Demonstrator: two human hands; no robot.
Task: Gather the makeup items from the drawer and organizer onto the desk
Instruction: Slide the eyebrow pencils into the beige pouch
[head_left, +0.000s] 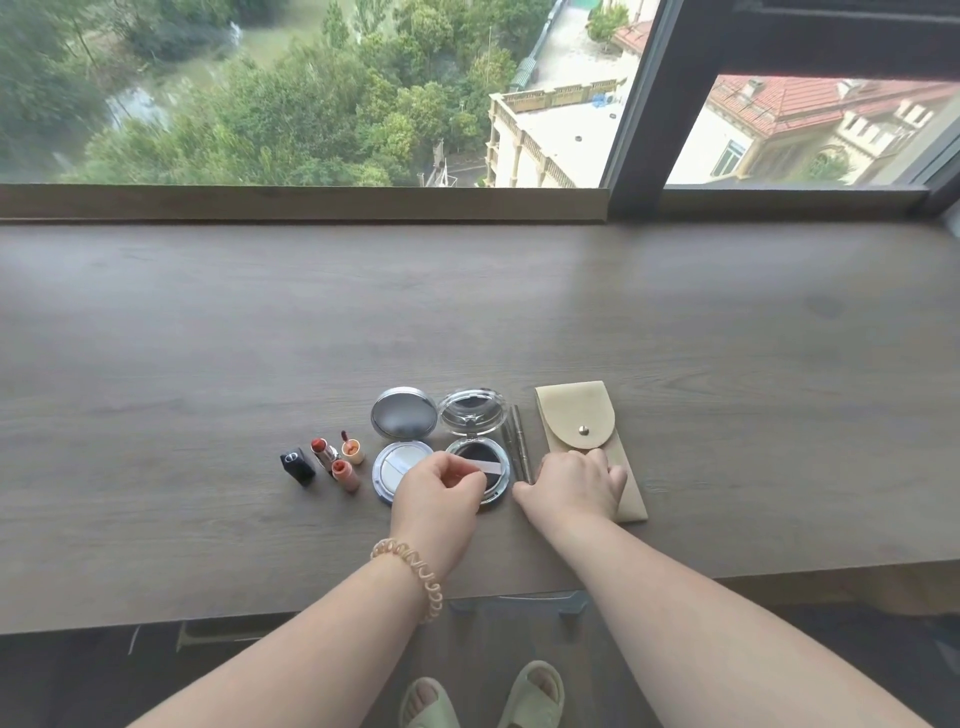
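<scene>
Now your left hand (441, 493) pinches the black compact's (475, 470) white strip (491, 470). Your right hand (574, 486) lies flat and empty on the beige pouch (576, 421)

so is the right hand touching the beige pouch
Touching. The head view shows the right hand lying flat on the lower half of the beige pouch, fingers spread over its fabric just below the snap flap, no gap between them.

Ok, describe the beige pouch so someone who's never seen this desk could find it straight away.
On the long wooden desk under the window, a row of makeup lies near the front edge. The beige pouch is at its right end, under the right hand. It alone is flat fabric, with a rounded flap and a metal snap.
</scene>
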